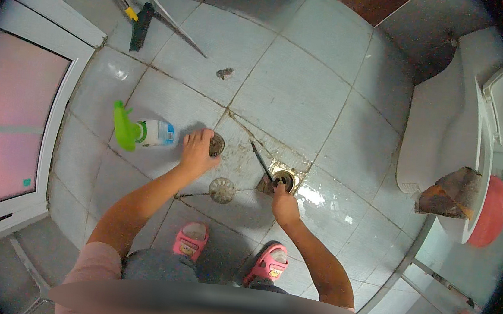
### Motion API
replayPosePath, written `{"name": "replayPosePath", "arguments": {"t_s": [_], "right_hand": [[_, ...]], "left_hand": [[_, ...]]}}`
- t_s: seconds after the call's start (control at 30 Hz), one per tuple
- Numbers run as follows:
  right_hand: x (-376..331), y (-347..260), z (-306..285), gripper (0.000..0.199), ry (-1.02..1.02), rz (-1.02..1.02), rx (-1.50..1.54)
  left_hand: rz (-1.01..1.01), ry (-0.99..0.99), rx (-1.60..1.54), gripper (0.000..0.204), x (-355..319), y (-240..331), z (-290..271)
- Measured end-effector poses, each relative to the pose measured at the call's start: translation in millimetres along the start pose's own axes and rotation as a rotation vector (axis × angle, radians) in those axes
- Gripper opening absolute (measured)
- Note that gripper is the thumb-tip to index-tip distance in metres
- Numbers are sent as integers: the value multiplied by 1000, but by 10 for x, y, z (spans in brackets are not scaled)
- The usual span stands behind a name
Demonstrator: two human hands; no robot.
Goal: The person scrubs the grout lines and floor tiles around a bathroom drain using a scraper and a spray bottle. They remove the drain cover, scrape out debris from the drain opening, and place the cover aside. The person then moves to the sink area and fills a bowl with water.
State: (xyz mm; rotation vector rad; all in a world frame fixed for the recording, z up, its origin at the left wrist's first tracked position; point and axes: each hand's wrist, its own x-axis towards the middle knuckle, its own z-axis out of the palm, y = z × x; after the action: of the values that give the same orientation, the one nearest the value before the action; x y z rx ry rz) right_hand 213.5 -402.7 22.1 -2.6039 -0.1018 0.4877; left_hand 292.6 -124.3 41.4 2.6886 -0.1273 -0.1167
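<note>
Left hand (196,152): my fingers curl on a small round drain part (217,144), middle of the frame.
Right hand (283,201): I hold a thin dark stick (261,163); it leans up-left from the drain hole (284,177).
Nearer: my right hand.

Both bare arms reach fwd and down. Left hand (196,152) lies palm-down, fingers curled; right hand (284,204) closed in a pinching grip.

A round, dirty drain cover (217,145) lies on the wet tile floor (293,100), half covered. A thin dark tool (261,162) slants down into the open square floor drain (284,179). A second round strainer (222,190) lies flat nearby.
</note>
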Motion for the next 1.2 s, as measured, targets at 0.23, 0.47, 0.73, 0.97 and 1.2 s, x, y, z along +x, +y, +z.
{"name": "replayPosePath", "arguments": {"t_s": [0.23, 0.47, 0.73, 0.97, 1.2], "right_hand": [[-229, 20, 326, 16, -101, -134, -144], [-359, 92, 309, 12, -106, -155, -137], [-266, 3, -279, 19, -89, -4, 160], [-381, -2, -417, 18, -144, 129, 330], [-470, 70, -465, 24, -68, 161, 413]], "left_hand": [[-119, 60, -43, 54, 408, -41, -121], [-80, -121, -33, 55, 70, -81, -7], [-10, -26, -115, 53, 725, 269, -53], [149, -23, -89, 51, 1337, 643, 246], [268, -47, -84, 50, 1503, 944, 532]]}}
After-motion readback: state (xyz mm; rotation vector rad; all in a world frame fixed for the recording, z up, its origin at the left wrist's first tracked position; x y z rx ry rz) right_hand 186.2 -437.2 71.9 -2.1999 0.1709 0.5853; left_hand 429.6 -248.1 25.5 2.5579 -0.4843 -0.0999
